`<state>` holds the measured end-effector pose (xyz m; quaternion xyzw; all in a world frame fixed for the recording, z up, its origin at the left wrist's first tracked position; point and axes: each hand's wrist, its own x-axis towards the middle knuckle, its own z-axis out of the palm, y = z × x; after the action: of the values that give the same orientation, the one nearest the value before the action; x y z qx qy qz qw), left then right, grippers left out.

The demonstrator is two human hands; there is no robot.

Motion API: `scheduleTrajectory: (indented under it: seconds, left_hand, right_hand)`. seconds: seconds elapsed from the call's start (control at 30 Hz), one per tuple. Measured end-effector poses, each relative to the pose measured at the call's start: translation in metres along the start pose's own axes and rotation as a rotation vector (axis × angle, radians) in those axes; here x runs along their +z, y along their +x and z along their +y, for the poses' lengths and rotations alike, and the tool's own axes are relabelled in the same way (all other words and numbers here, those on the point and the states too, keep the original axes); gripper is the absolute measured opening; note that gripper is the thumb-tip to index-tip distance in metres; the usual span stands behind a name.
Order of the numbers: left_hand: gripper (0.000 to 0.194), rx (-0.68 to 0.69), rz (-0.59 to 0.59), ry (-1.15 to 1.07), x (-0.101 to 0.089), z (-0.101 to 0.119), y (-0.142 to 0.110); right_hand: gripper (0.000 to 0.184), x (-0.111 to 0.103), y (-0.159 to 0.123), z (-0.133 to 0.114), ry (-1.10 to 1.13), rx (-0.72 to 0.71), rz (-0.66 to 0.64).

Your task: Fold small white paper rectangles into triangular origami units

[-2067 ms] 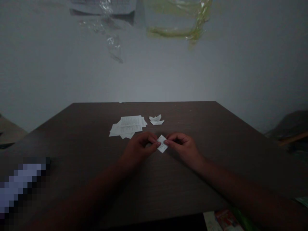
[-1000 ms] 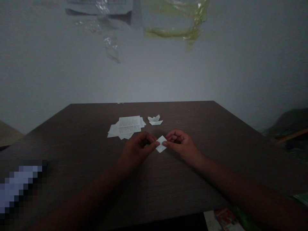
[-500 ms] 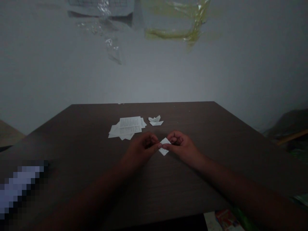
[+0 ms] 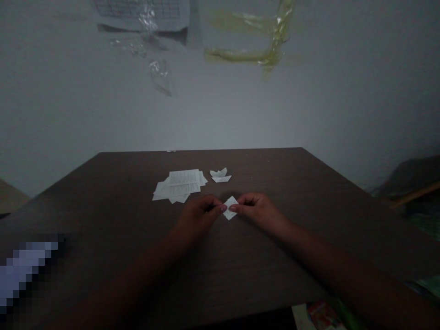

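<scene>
Between my two hands is a small folded paper (image 4: pixel 231 215), white and diamond-shaped, with one corner pointing toward me. My left hand (image 4: pixel 201 213) pinches its left corner, thumb on top. On the right corner, my right hand (image 4: pixel 257 207) grips with its thumb over the paper and its fingers curled behind. The thumb tips are a small gap apart. Just beyond my hands stands a folded paper boat (image 4: pixel 220 176). A loose pile of printed paper sheets (image 4: pixel 184 180) lies to its left, past my left hand.
The brown table (image 4: pixel 275 256) reaches back to a pale wall (image 4: pixel 220 110) with tape and a gridded sheet (image 4: pixel 137 11) on it. At the left edge lies a blurred-out rectangular object (image 4: pixel 27 270). Colourful items (image 4: pixel 323 314) show below the table's front edge.
My thumbs have drawn apart from the middle of the folded paper toward its left and right corners. The camera view has tilted up slightly.
</scene>
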<state>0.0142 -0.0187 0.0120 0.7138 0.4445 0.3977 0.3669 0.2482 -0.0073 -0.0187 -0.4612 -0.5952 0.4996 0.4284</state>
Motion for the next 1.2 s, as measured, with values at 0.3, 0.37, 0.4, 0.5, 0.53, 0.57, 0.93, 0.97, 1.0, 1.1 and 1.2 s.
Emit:
scheduleTrajectory:
  seconds: [0.3, 0.37, 0.4, 0.5, 0.53, 0.57, 0.93, 0.97, 1.0, 1.1, 1.2]
  left_hand:
    - [0.025, -0.006, 0.001, 0.02, 0.004, -0.011, 0.003]
    - [0.023, 0.01, 0.008, 0.058, 0.004, -0.013, 0.005]
    - [0.023, 0.011, 0.025, 0.077, 0.004, -0.014, 0.005]
    - [0.019, -0.004, 0.025, 0.104, 0.004, -0.015, 0.005]
    - [0.019, -0.007, 0.017, 0.125, 0.004, -0.015, 0.005]
    - [0.018, -0.006, 0.011, 0.15, 0.004, -0.015, 0.006]
    - [0.017, 0.13, -0.03, 0.256, 0.002, -0.013, 0.004]
    - [0.017, 0.131, -0.03, 0.243, 0.002, -0.014, 0.005]
    - [0.017, 0.123, -0.023, 0.224, 0.002, -0.015, 0.006]
    - [0.012, 0.047, 0.003, 0.125, 0.003, -0.021, 0.011]
    - [0.01, -0.084, -0.002, -0.038, 0.005, -0.026, 0.015]
  right_hand:
    - [0.031, -0.007, -0.002, -0.002, 0.021, 0.036, -0.025]
    - [0.03, -0.01, -0.002, 0.0, 0.018, 0.047, -0.047]
    - [0.03, -0.011, -0.001, 0.002, 0.011, 0.055, -0.062]
    - [0.031, -0.016, -0.001, 0.004, -0.01, 0.07, -0.064]
    - [0.032, -0.017, -0.001, 0.005, -0.01, 0.093, -0.083]
    - [0.034, -0.018, -0.001, 0.005, -0.008, 0.118, -0.087]
    - [0.031, -0.019, 0.008, 0.021, -0.126, 0.174, -0.026]
    - [0.03, -0.019, 0.009, 0.023, -0.114, 0.178, -0.031]
    - [0.028, -0.019, 0.01, 0.025, -0.092, 0.181, -0.033]
    - [0.025, -0.018, 0.011, 0.029, -0.006, 0.179, -0.029]
    - [0.024, -0.016, 0.011, 0.031, 0.071, 0.187, -0.009]
